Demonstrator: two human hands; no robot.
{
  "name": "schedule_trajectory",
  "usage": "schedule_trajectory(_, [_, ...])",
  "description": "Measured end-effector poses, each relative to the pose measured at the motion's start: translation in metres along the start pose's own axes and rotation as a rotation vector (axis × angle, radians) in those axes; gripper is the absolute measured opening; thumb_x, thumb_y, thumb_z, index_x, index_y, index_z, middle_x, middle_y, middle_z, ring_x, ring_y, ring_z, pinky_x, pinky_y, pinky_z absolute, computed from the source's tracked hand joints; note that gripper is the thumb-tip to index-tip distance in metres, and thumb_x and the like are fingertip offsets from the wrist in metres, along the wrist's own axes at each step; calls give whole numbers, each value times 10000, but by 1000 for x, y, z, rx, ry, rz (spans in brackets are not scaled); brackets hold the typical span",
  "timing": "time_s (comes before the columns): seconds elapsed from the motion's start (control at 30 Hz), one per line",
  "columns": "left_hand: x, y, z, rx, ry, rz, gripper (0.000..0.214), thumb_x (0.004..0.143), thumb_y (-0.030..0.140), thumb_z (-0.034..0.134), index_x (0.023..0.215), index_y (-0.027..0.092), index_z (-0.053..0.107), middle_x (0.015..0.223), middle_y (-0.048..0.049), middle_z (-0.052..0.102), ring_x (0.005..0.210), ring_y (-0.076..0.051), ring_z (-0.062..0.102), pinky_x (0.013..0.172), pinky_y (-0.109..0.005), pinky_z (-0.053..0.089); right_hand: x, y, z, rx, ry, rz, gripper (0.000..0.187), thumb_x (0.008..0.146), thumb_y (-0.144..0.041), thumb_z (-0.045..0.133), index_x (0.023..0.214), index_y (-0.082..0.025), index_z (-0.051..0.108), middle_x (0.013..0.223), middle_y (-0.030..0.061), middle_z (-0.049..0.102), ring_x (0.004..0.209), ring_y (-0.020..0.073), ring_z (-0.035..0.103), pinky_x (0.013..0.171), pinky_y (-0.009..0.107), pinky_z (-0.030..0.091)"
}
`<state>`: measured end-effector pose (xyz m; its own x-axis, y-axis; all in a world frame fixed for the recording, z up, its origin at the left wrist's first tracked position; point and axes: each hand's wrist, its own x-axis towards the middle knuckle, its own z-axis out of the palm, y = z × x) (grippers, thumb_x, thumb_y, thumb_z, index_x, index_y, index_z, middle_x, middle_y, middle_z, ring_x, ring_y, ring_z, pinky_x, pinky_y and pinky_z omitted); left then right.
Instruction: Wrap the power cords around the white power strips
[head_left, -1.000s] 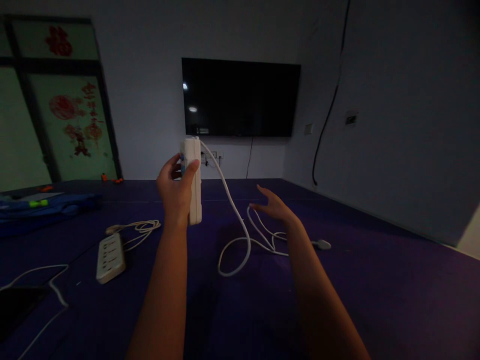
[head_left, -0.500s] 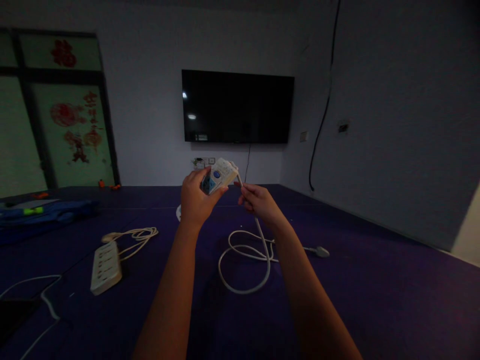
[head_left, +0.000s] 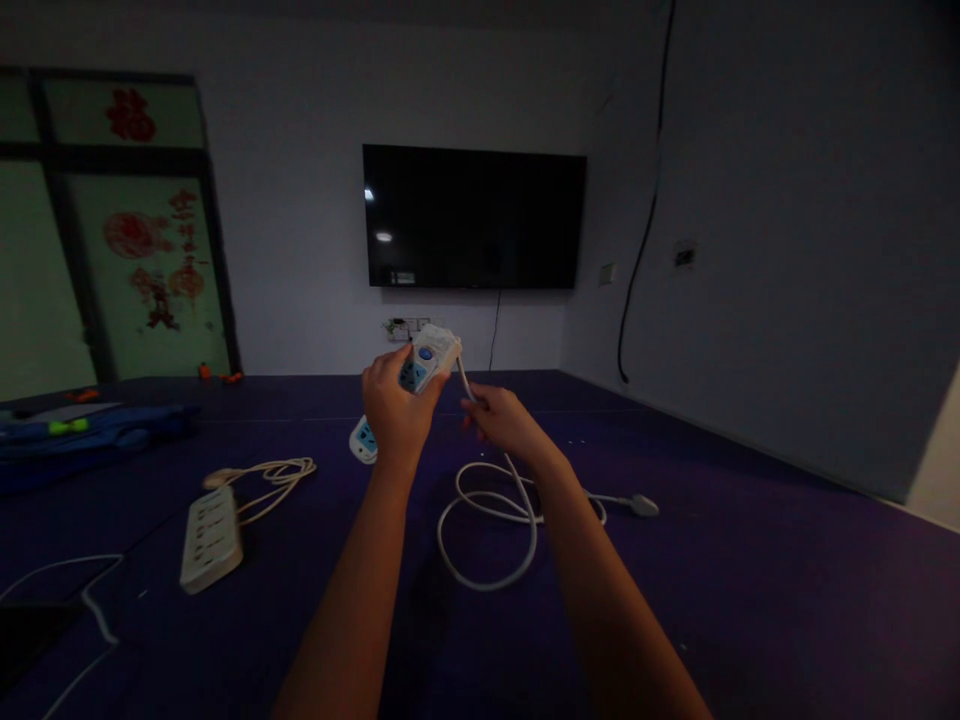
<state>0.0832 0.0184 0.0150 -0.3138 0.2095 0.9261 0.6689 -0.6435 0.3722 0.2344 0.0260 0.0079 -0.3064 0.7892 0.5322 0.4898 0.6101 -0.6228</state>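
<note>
Left hand [head_left: 397, 408]: fingers closed around the power strip [head_left: 439, 346], held tilted above the purple surface [head_left: 750, 600]. Right hand [head_left: 506, 418]: fingers gripping its white cord [head_left: 465, 378] near the strip. Judged early stage; cord grasped, but its loops [head_left: 484, 588] and plug [head_left: 643, 506] lie loose.

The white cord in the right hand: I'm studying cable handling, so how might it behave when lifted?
The white cord probably bends easily, since it lies in loops. Its wide, rounded curves suggest some springiness. The plug, thicker than the cord, may drag or swing.
</note>
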Motion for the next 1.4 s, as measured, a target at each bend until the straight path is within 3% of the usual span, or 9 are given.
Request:
schedule_trajectory(0.13, [-1, -2, -2, -36, 158, -148, 523, 642, 362, 742, 1108, 190, 577, 1026, -97, 635, 958, -264, 569, 868, -455, 422, -2, 0, 2, 108, -209, 65, 151, 884, -204, 429, 811, -166, 555, 568, -18, 615, 394, 71, 443, 407, 178, 327])
schedule_trajectory(0.27, [-1, -5, -7, 53, 165, -110, 529, 677, 341, 715, 1155, 195, 543, 1088, -119, 608, 1026, -298, 526, 918, -508, 368, -5, -7, 5, -48, -292, -32, 151, 851, -175, 501, 715, -161, 564, 566, -10, 611, 466, 86, 486, 473, 202, 340])
schedule_trajectory(0.53, [-1, -3, -6, 253, -170, 175, 533, 690, 212, 662, 1205, 177, 529, 1104, -130, 600, 1040, -314, 497, 908, -471, 375, -17, -31, -1, -365, -197, -149, 179, 773, -179, 634, 595, -162, 624, 536, 16, 579, 524, 130, 515, 548, 258, 318])
schedule_trajectory(0.7, [3, -2, -10, 307, -380, 327, 554, 720, 253, 628, 1257, 196, 502, 1098, -98, 608, 1007, -298, 501, 869, -421, 396, -22, -36, -13, -411, -29, -227, 215, 750, -248, 675, 546, -187, 645, 486, -10, 539, 474, 101, 429, 518, 260, 264])
schedule_trajectory(0.87, [6, 2, -14, 339, -596, 403, 744, 689, 181, 664, 1374, 188, 373, 1025, -93, 626, 961, -275, 516, 826, -380, 408, -20, -35, -19, -399, 175, -254, 70, 680, -254, 727, 658, -188, 725, 597, 32, 647, 552, 134, 521, 540, 268, 279])
schedule_trajectory(1.03, [5, 8, -20, 207, -708, 369, 808, 691, 184, 670, 1408, 277, 310, 980, -58, 623, 915, -252, 540, 802, -377, 431, -17, -25, -27, -235, 329, -262, 112, 651, -286, 738, 659, -176, 719, 626, 21, 667, 558, 124, 548, 535, 243, 332])
schedule_trajectory(1.2, [3, 20, -28, 93, -773, 325, 841, 674, 196, 691, 1414, 311, 308, 974, -65, 623, 889, -257, 572, 782, -393, 457, -16, -10, -32, 28, 322, -242, 200, 588, -339, 773, 643, -158, 708, 612, 28, 666, 545, 127, 547, 514, 240, 375])
schedule_trajectory(1.4, [5, 28, -38, -129, -858, 266, 868, 638, 158, 684, 1412, 309, 320, 1007, -79, 635, 886, -253, 608, 766, -403, 497, -7, 6, -19, 506, 327, -173, 273, 425, -349, 832, 558, -174, 669, 578, 8, 623, 530, 128, 540, 506, 252, 422])
